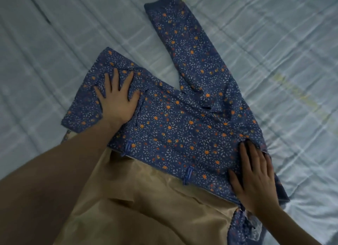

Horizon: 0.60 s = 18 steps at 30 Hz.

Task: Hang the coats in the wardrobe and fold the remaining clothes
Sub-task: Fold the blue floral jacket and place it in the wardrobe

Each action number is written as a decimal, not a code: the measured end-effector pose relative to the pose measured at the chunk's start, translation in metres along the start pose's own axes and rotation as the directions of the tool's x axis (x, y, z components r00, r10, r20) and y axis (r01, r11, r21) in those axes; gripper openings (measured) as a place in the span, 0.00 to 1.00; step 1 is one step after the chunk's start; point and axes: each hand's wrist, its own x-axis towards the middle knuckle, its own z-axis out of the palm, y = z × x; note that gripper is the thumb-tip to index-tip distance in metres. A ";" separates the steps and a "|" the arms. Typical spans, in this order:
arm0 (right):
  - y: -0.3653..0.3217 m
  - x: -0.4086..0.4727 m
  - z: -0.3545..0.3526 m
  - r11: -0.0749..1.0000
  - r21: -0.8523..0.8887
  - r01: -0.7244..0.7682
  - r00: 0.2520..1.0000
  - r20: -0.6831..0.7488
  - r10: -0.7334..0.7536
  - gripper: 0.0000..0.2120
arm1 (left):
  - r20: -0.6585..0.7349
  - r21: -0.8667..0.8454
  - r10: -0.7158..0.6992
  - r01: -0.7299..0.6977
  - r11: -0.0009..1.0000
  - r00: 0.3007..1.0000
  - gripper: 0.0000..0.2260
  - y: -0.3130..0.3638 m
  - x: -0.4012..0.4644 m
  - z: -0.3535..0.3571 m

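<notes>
Pale blue checked bedsheet (54, 43) covers the bed across the whole view, lightly creased. Left forearm enters from the lower left. Left hand (117, 96) lies flat, palm down, on the folded left part of a blue floral jacket (175, 127); its fingers (111, 78) are spread wide and straight, pressing the cloth, gripping nothing. Jacket sits mid-frame on the bed, print of small white petals with orange centres. Its front panel is turned back, exposing tan satin lining (146, 199) along the near side. Metal zipper edge (155, 167) runs diagonally between print and lining, with 2 blue loop tabs (187, 174) on it. 1 sleeve (188, 43) lies extended up and away from the body, cuff at the far end, flat on the sheet. Right hand (256, 182) rests palm down on the jacket's right edge near the hem, fingers (247, 153) straight and slightly apart, pressing flat, holding nothing. Right of the jacket, more bedsheet with a faint yellowish mark (292, 87).
</notes>
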 end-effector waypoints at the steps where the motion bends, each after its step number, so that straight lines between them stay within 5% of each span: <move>1: 0.000 0.001 0.001 1.000 -0.002 -0.004 1.000 0.008 0.004 0.36 | 0.003 0.005 -0.005 0.004 1.000 1.000 0.25 -0.001 0.000 0.001; 7: 0.002 0.003 0.007 1.000 -0.006 -0.011 0.998 -0.060 0.011 0.38 | 0.203 -0.062 -0.029 0.043 0.997 0.979 0.25 -0.003 0.010 -0.011; 10: -0.002 0.003 0.004 1.000 0.011 -0.001 0.995 -0.096 0.002 0.38 | 0.111 -0.173 -0.021 0.040 0.984 0.994 0.25 -0.011 -0.022 -0.022; 15: -0.006 0.002 0.002 1.000 -0.006 0.014 0.984 -0.180 -0.015 0.37 | 0.042 -0.063 0.133 -0.130 0.990 0.990 0.25 -0.062 -0.134 -0.041; 18: -0.009 -0.003 0.002 0.997 -0.066 0.037 0.980 -0.193 -0.049 0.36 | 0.025 -0.067 -0.118 0.119 0.991 0.993 0.26 -0.117 -0.196 -0.049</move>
